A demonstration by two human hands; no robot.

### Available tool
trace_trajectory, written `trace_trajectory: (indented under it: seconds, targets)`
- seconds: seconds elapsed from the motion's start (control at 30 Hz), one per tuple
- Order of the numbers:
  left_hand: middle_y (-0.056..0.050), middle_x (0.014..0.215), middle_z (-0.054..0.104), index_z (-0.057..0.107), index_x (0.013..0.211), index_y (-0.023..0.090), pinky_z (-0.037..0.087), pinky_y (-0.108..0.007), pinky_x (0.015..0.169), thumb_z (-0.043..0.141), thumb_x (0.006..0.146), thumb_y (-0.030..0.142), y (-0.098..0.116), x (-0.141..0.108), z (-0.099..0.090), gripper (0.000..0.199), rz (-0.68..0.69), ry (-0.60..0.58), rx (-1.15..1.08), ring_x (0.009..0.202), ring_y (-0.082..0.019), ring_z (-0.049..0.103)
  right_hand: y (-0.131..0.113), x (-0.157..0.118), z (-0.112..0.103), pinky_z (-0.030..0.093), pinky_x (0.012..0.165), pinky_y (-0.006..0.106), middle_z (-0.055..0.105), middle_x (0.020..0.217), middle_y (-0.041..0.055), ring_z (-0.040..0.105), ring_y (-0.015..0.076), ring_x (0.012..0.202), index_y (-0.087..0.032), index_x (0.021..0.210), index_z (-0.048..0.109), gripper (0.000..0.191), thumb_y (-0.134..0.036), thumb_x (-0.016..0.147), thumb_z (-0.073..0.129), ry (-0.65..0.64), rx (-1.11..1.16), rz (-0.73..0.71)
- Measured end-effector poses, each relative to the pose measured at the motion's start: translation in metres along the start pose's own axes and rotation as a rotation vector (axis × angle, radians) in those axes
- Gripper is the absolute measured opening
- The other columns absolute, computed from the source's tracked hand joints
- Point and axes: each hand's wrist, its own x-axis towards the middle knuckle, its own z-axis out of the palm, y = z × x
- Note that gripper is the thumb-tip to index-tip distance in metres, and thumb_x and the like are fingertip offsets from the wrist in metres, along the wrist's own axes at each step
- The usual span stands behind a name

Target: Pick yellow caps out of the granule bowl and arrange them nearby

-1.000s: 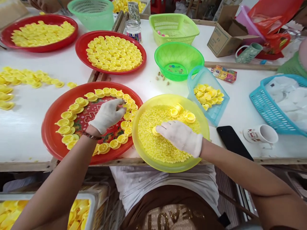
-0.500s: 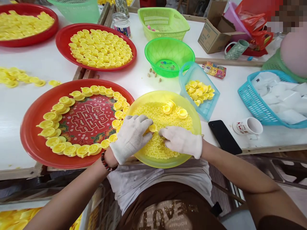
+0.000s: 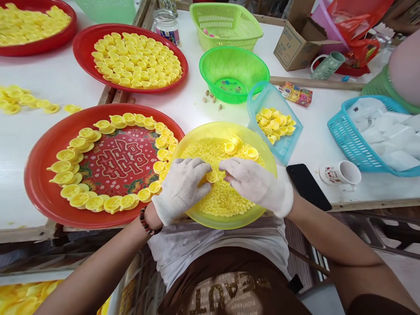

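Note:
My left hand [image 3: 183, 188], in a white glove, grips a small yellow cup [image 3: 211, 176] between thumb and fingers over the yellow bowl [image 3: 271, 175]. My right hand [image 3: 251, 181], also gloved, is just right of that cup with its fingertips bent together; whether anything is pinched there is too small to tell. Small yellow beads [image 3: 226, 201] fill the bowl, and a few loose yellow cups [image 3: 252, 153] lie on them at the back. To the left, a red tray [image 3: 39, 175] bears a ring of yellow cup pieces [image 3: 112, 204] around its printed centre.
Behind are a red tray of yellow cups [image 3: 138, 61], a green bowl [image 3: 234, 74] and a green basket [image 3: 226, 26]. A blue scoop [image 3: 285, 146] holds yellow pieces. At right are a phone [image 3: 308, 187], a mug [image 3: 339, 173] and a blue basket [image 3: 357, 155].
My right hand has lifted slightly up and to the right, its fingertips now higher above the beads. My left hand still holds the small cup, which now faces up more. The view has shifted slightly.

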Motion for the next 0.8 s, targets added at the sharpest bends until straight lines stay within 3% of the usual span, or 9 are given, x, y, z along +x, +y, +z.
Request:
trace_trajectory:
  seconds: [0.17, 0.27, 0.37, 0.5, 0.63, 0.8]
  targets:
    - [-0.006, 0.110, 0.068, 0.062, 0.102, 0.018, 0.046, -0.043, 0.085, 0.067, 0.083, 0.031, 0.000, -0.004, 0.005, 0.023, 0.012, 0.131, -0.097, 0.099, -0.027, 0.065, -0.005, -0.015, 0.011, 0.047, 0.070, 0.032, 0.066, 0.096, 0.0092, 0.063, 0.0197, 0.083, -0.015, 0.100, 0.062, 0.012, -0.014, 0.096, 0.051, -0.317, -0.142, 0.026]
    - [-0.006, 0.110, 0.069, 0.060, 0.102, 0.018, 0.049, -0.040, 0.088, 0.066, 0.084, 0.031, -0.004, -0.008, 0.002, 0.022, -0.005, 0.226, -0.206, 0.100, -0.024, 0.066, -0.007, -0.012, 0.010, 0.046, 0.068, 0.031, 0.066, 0.096, 0.0088, 0.063, 0.0190, 0.082, -0.016, 0.101, 0.063, 0.013, -0.018, 0.098, 0.050, -0.372, -0.159, 0.036]
    - [-0.003, 0.102, 0.070, 0.062, 0.107, 0.019, 0.051, -0.035, 0.086, 0.065, 0.087, 0.034, -0.020, -0.012, -0.012, 0.026, -0.135, 0.336, -0.250, 0.092, -0.020, 0.067, 0.000, -0.002, -0.001, 0.045, 0.068, 0.029, 0.066, 0.098, 0.0082, 0.062, 0.0182, 0.083, -0.017, 0.102, 0.061, 0.013, -0.019, 0.099, 0.048, -0.257, -0.216, 0.050]
    - [-0.004, 0.104, 0.071, 0.064, 0.114, 0.018, 0.052, -0.036, 0.089, 0.067, 0.085, 0.038, -0.068, -0.011, -0.035, 0.036, -0.402, 0.473, -0.171, 0.092, -0.020, 0.067, 0.016, 0.024, -0.010, 0.041, 0.059, 0.030, 0.064, 0.104, 0.0096, 0.063, 0.0193, 0.079, -0.018, 0.110, 0.058, 0.029, -0.004, 0.095, 0.038, -0.035, -0.416, 0.167]
    - [-0.007, 0.106, 0.071, 0.067, 0.114, 0.015, 0.051, -0.041, 0.089, 0.063, 0.081, 0.033, -0.123, -0.004, -0.036, 0.037, -0.595, 0.440, -0.076, 0.092, -0.024, 0.065, 0.027, 0.044, -0.006, 0.039, 0.056, 0.030, 0.066, 0.097, 0.0105, 0.065, 0.0218, 0.078, -0.017, 0.101, 0.061, 0.029, 0.000, 0.087, 0.043, -0.111, -0.501, 0.260]
    - [-0.009, 0.096, 0.070, 0.068, 0.099, 0.014, 0.049, -0.037, 0.079, 0.058, 0.079, 0.028, -0.160, 0.013, -0.014, 0.027, -0.598, 0.318, -0.132, 0.080, -0.020, 0.059, 0.023, 0.038, -0.006, 0.038, 0.060, 0.031, 0.066, 0.094, 0.0097, 0.063, 0.0217, 0.079, -0.017, 0.097, 0.061, 0.024, -0.001, 0.089, 0.044, -0.062, -0.485, 0.175]
